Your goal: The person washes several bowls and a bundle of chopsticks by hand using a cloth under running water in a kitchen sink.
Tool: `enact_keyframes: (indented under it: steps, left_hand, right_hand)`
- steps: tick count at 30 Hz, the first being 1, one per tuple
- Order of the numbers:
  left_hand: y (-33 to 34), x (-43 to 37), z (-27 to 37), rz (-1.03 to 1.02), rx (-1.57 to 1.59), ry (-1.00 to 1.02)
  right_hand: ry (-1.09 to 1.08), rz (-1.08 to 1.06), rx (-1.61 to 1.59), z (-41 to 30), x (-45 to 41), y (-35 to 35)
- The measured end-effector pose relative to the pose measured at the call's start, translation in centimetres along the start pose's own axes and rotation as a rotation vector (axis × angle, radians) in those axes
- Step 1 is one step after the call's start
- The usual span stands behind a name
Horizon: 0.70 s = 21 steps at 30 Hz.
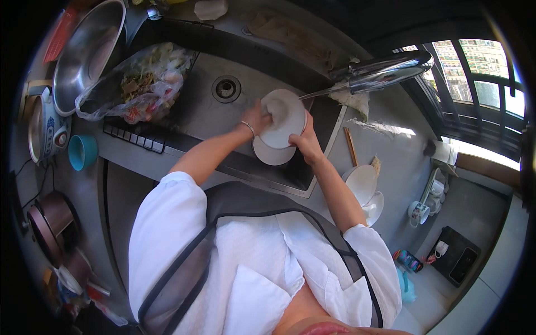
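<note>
Over the steel sink, my right hand grips the rim of a white plate, thumb on its face. My left hand, with a bracelet at the wrist, reaches over the plate's face; its fingers are blurred, and whether it holds anything is unclear. Water runs from the chrome faucet beside the plate's upper edge. A second white dish lies below the plate, inside the sink. The drain is left of my hands.
A plastic bag of food scraps rests at the sink's left, near a large steel basin and a turquoise bowl. White dishes and chopsticks lie on the right counter. A rice cooker stands at lower left.
</note>
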<state>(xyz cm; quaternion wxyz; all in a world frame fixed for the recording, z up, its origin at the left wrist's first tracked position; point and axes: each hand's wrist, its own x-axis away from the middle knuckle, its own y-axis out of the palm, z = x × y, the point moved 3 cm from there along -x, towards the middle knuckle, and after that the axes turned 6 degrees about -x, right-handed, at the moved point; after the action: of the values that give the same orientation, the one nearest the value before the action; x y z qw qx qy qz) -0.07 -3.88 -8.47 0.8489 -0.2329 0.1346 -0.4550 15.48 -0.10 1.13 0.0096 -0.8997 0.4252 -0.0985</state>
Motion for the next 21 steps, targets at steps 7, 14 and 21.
enact_keyframes:
  steps: [7,14,21]
  left_hand:
    - [4.6,2.5,0.9,-0.063,0.386,-0.526]
    - [-1.5,-1.2,0.6,-0.094,-0.099,-0.036]
    - [4.5,3.0,2.6,-0.166,0.353,-0.648]
  right_hand:
    - [-0.228,0.241,0.115,3.1,-2.2,-0.7]
    - [0.169,-0.243,0.055,-1.4,-0.9,-1.0]
    - [-0.192,0.227,-0.081,2.6,-2.3,-0.7]
